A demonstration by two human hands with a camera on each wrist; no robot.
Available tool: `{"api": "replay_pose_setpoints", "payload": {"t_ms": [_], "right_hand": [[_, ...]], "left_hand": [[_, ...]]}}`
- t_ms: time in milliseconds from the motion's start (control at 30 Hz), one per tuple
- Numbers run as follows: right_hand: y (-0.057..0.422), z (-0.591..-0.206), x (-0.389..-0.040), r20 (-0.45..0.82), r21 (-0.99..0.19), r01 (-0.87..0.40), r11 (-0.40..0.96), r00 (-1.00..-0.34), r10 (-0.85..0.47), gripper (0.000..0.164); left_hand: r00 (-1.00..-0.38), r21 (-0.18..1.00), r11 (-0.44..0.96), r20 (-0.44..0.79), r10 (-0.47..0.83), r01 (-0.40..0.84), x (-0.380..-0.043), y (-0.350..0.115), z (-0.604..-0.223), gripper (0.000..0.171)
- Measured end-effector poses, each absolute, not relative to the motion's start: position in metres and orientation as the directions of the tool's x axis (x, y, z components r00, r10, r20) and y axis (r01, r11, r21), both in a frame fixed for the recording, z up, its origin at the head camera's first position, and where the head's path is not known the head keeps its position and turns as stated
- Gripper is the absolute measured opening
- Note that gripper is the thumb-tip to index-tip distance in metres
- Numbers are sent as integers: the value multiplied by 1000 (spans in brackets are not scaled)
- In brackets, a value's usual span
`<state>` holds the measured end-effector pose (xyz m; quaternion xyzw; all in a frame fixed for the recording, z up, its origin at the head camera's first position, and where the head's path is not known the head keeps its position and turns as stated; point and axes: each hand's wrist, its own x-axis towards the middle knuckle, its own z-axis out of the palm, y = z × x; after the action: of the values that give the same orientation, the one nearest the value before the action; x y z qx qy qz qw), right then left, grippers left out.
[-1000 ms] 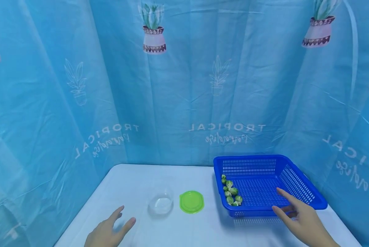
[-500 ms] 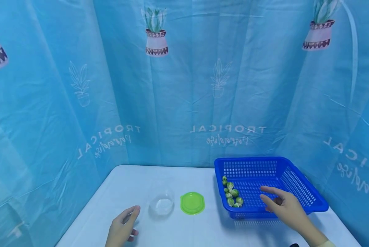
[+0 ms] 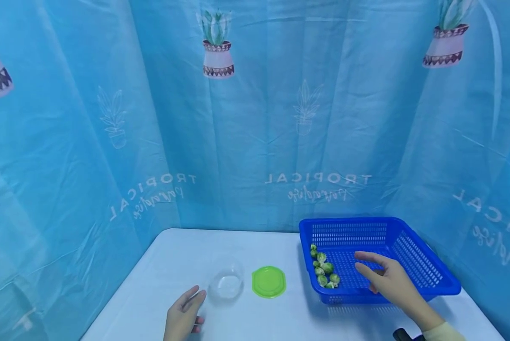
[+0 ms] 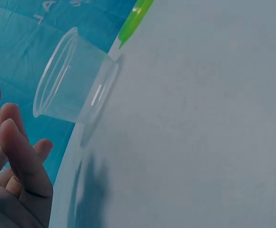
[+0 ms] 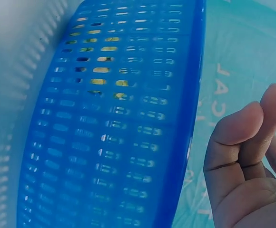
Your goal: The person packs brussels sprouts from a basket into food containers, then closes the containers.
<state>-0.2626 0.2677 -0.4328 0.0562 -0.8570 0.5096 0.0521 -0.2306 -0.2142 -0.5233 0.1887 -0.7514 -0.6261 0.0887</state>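
My left hand (image 3: 185, 313) hovers over the white table just left of a clear plastic bowl (image 3: 226, 285), its fingers relaxed and holding nothing. In the left wrist view the bowl (image 4: 76, 80) stands a little beyond my fingertips. My right hand (image 3: 387, 279) is above the near rim of a blue plastic basket (image 3: 444, 286), fingers loosely bent, with nothing in them. Several Brussels sprouts (image 3: 326, 268) lie along the basket's left side. The right wrist view shows the slotted basket wall (image 5: 142, 133) beside my right hand (image 5: 252, 166).
A green lid (image 3: 269, 282) lies flat on the table (image 3: 246, 322) between bowl and basket. Blue curtains (image 3: 255, 118) enclose the back and both sides. A dark object (image 3: 403, 335) shows by the right sleeve (image 3: 442, 331).
My left hand has moved right toward the bowl, its thumb and fingers drawing closer together. My right hand has moved left over the basket, and its finger gap has narrowed.
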Motion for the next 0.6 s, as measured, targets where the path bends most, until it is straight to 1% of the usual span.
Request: {"api": "replay_pose_setpoints", "payload": {"t_ms": [167, 300, 500, 600], "right_hand": [[267, -431, -270, 139, -879, -158, 449, -987, -76, 56], [267, -431, -276, 115, -894, -143, 424, -989, -92, 58], [262, -434, -286, 90, -887, -121, 446, -992, -90, 58], [258, -433, -291, 91, -879, -127, 460, -991, -99, 59]], "left_hand": [[-913, 982, 114, -97, -396, -154, -233, -210, -526, 99], [-911, 985, 94, -98, -400, -147, -234, -206, -527, 94], [-928, 993, 45, -88, -362, -112, -236, -199, -533, 90], [-924, 994, 40, -79, -374, -102, -236, -197, -535, 89]]}}
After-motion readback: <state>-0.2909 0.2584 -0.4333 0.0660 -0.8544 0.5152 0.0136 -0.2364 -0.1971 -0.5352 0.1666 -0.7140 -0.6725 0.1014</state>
